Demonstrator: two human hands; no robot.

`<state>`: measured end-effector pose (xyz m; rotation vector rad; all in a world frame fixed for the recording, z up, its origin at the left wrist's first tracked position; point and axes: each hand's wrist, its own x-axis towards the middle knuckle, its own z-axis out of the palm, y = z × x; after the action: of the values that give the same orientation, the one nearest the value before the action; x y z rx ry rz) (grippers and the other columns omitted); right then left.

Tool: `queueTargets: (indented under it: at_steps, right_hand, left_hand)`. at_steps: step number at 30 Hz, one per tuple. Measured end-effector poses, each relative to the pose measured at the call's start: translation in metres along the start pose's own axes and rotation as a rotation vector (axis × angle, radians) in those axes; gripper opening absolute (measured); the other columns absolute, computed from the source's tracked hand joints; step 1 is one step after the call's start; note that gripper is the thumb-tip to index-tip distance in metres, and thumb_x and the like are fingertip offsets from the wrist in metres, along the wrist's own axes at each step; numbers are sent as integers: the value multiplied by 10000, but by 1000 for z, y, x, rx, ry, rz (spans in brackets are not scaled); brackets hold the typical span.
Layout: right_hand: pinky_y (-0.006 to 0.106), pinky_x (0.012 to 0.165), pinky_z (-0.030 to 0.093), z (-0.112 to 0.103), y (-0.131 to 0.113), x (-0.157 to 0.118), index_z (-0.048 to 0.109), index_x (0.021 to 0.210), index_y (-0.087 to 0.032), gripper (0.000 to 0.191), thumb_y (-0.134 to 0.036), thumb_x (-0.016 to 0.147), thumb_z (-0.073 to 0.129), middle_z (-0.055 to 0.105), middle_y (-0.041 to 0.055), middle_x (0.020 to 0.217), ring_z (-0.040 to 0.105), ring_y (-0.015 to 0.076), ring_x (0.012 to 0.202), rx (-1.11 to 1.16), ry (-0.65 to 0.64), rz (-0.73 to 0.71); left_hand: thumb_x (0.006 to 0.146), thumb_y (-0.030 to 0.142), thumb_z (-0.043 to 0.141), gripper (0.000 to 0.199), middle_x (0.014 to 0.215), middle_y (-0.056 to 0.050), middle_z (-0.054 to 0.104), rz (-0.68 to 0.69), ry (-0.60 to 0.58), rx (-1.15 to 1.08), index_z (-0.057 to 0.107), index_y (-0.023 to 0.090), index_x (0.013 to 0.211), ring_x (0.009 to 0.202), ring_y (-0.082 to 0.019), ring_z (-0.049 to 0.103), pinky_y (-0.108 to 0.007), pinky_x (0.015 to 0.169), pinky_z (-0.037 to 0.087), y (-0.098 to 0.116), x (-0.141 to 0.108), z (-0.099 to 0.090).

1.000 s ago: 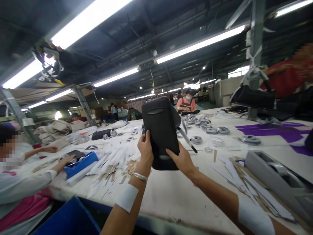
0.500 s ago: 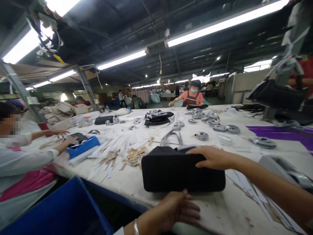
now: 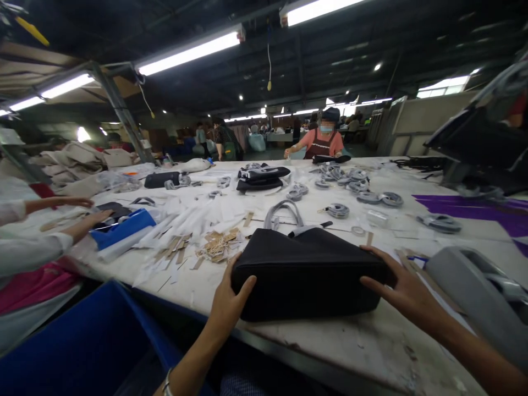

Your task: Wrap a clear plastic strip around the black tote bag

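A black handbag (image 3: 305,275) lies on its side at the near edge of the white table (image 3: 330,352), its flat base facing me. Its handle (image 3: 284,212), wrapped in grey, points away toward the table's middle. My left hand (image 3: 233,289) grips the bag's left end, thumb on the base. At the right end my right hand (image 3: 396,275) holds the bag, with its thumb on the base and its fingers over the upper edge.
Cardboard tags (image 3: 220,245) are heaped left of the bag. Coiled grey straps (image 3: 336,210) and stacked black bags (image 3: 262,179) lie farther back. A grey tape dispenser (image 3: 466,291) stands at right, a blue bin (image 3: 103,330) at lower left. Co-workers are at left and across the table.
My left hand has risen from below the bag to its left end. My right hand has slid from the top edge to the right end. The view has tilted down.
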<state>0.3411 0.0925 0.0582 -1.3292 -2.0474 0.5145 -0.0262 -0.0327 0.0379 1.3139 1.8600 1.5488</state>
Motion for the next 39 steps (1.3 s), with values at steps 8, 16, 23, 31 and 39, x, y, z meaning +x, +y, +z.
queueTargets:
  at_steps: [8,16,23,31,39]
  right_hand:
    - [418,996,445,-8,1,13,615,1106,-260,425,-593,850,556,551,82,1368,532,317,1215,-14,-45,-167]
    - [408,757,511,26,22,38,656,882,-222,507,-684,851,451,730,68,861,672,301,833,-80,-145,53]
    - [421,973,477,34,18,13,622,1101,-250,468,-614,821,530,677,68,1199,622,301,1102,143,117,-28]
    - [382,721,528,43,25,8,600,916,-241,473,-685,807,474,698,43,821,669,282,789,-14,97,150]
    - [378,740,541,66,64,33,668,1113,-247,378,-389,862,423,701,95,1058,685,285,854,-330,-129,-94]
  left_hand:
    - [824,602,562,505,1086,-76,688,-14,-38,168,596,197,1124,1053,-292,634,-428,938,492,-5,3,3]
    - [863,667,472,553,1115,-72,691,-114,-160,505,625,255,1199,1101,-321,611,-465,966,457,-21,23,-7]
    - [847,549,592,416,1199,-81,622,217,-38,255,612,209,1086,1152,-260,567,-391,1019,439,-13,16,-7]
    - [910,553,483,410,1014,-66,688,24,-79,404,585,204,1100,955,-259,649,-373,861,490,-32,25,12]
    - [934,561,472,457,1038,-111,711,-42,-221,834,626,202,1170,971,-296,668,-391,833,508,-21,47,21]
